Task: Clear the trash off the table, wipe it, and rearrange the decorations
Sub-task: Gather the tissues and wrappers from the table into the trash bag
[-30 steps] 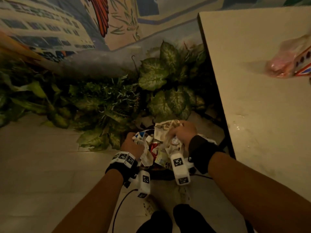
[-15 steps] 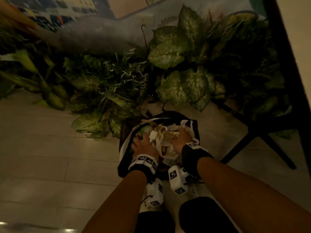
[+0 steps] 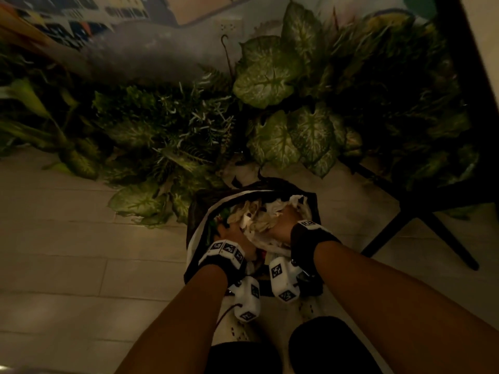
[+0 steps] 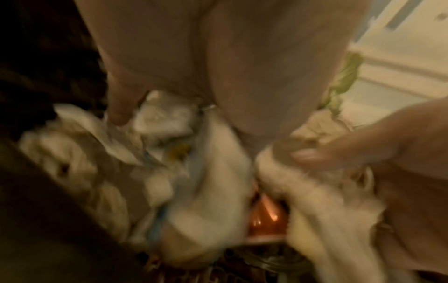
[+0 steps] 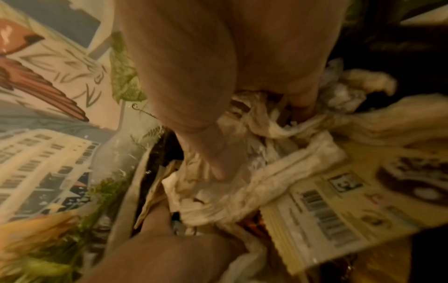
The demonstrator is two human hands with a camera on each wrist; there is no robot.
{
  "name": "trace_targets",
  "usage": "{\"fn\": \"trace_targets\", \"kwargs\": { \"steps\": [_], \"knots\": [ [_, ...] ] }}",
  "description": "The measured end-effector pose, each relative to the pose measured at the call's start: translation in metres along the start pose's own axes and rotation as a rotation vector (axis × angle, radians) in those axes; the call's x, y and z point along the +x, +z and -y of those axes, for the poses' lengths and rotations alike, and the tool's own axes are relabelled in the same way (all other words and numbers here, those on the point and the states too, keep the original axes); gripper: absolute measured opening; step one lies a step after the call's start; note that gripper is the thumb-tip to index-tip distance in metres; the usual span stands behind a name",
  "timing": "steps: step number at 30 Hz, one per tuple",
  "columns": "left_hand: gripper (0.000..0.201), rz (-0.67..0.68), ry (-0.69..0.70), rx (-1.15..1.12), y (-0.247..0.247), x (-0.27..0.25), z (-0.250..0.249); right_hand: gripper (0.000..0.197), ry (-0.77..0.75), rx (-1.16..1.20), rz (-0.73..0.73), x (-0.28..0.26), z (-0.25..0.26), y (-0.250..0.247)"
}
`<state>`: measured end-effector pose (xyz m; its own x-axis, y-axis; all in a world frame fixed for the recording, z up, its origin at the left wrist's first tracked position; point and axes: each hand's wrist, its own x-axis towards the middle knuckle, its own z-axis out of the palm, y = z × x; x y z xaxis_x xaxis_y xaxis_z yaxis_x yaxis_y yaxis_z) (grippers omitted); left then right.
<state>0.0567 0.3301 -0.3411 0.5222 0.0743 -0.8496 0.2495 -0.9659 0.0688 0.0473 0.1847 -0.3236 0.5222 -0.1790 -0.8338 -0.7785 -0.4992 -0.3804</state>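
Both hands are seen in the head view pushed into crumpled trash inside a bin lined with a black bag, on the tiled floor near leafy plants. Left hand at the near left, right hand further right. Fingers are buried; whether they grip or merely press cannot be told. Only the right wrist view shows a barcoded carton among the tissue; only the left wrist view shows an orange wrapper. The worktop edge is glimpsed far right.

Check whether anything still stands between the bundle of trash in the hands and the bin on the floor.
Nothing visible does. The left hand and right hand hold the crumpled trash already inside the mouth of the bin, pressed onto what lies there.
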Motion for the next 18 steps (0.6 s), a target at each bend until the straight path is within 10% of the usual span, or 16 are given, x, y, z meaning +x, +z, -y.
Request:
{"fn": "trace_targets", "kwargs": {
  "steps": [8, 18],
  "knots": [
    [0.103, -0.058, 0.168, -0.152, -0.032, -0.074, 0.005, 0.098, -0.021, 0.233, 0.077, -0.07, 0.002, -0.034],
    [0.083, -0.232, 0.301, -0.161, -0.075, -0.18, 0.003, 0.036, -0.053, 0.327, 0.022, -0.185, -0.004, -0.065]
  ]
}}
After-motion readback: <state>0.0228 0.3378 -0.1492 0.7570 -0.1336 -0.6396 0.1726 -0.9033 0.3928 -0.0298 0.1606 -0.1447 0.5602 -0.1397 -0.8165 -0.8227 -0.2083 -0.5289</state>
